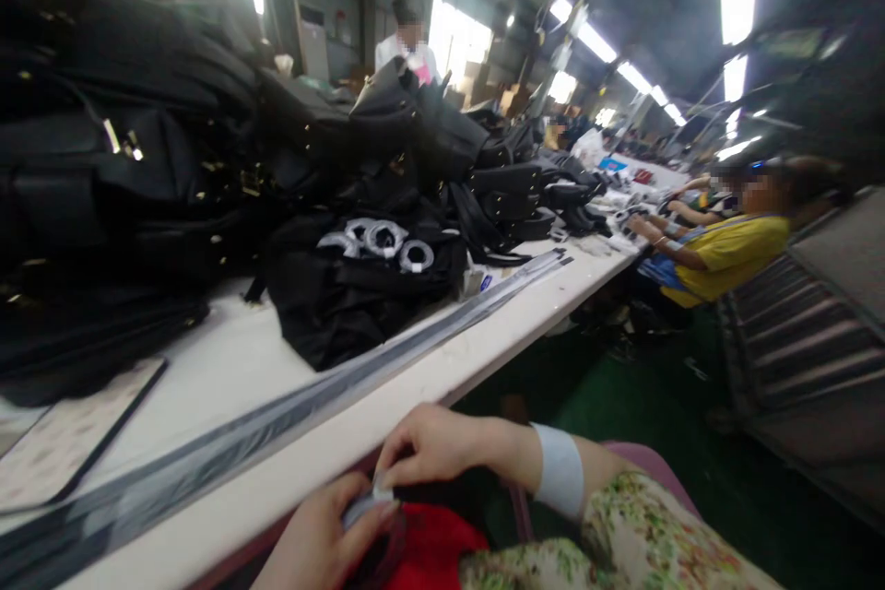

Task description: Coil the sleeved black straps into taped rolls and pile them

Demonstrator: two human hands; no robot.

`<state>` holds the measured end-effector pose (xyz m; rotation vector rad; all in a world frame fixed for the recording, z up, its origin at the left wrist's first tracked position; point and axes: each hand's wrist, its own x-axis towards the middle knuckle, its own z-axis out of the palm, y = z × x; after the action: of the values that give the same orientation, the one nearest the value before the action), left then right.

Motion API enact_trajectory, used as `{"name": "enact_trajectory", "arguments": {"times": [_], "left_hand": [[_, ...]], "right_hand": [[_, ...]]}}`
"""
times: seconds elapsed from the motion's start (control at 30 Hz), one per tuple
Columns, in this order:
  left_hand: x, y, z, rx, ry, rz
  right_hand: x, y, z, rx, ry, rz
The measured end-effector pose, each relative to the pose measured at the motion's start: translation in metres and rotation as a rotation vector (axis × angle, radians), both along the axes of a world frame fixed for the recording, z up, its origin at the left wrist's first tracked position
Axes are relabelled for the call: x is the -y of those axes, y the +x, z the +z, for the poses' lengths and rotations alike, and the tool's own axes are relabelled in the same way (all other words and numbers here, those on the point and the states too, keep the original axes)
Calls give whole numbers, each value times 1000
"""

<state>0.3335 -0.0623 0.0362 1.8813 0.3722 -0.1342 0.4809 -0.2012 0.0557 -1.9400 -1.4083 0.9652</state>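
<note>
My left hand (332, 525) is closed around a pale grey strip (359, 509), held low over my lap just off the table edge. It looks like thin wrapping, but much of it is hidden by my fingers. With thumb and forefinger, my right hand (432, 447) pinches the upper end of the same strip. A dark rounded shape shows dimly under the left fingers; I cannot make out its kind. Past the hands, several white-wrapped rings (384, 238) lie on a heap of black fabric (346, 295).
Long grey strips (277, 424) run along the front of the white table (442, 359). Black bags (138, 138) are piled high behind. A dark-edged patterned board (83, 433) lies at left. At right sits a person in a yellow shirt (733, 258); another person (407, 51) stands behind the pile.
</note>
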Motion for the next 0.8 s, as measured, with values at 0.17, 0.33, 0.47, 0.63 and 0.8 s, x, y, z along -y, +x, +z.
{"name": "enact_trajectory", "arguments": {"times": [0.17, 0.33, 0.47, 0.63, 0.8], "left_hand": [[8, -8, 1, -68, -192, -101], [7, -17, 0, -40, -415, -7], [5, -14, 4, 36, -545, 204], [3, -1, 4, 36, -746, 315], [0, 7, 7, 30, -707, 249]], "right_hand": [[11, -18, 0, 288, 156, 4], [23, -30, -9, 411, 316, 36], [27, -36, -19, 527, 426, 73], [27, -41, -22, 597, 447, 26], [26, 23, 3, 615, 589, -171]]}}
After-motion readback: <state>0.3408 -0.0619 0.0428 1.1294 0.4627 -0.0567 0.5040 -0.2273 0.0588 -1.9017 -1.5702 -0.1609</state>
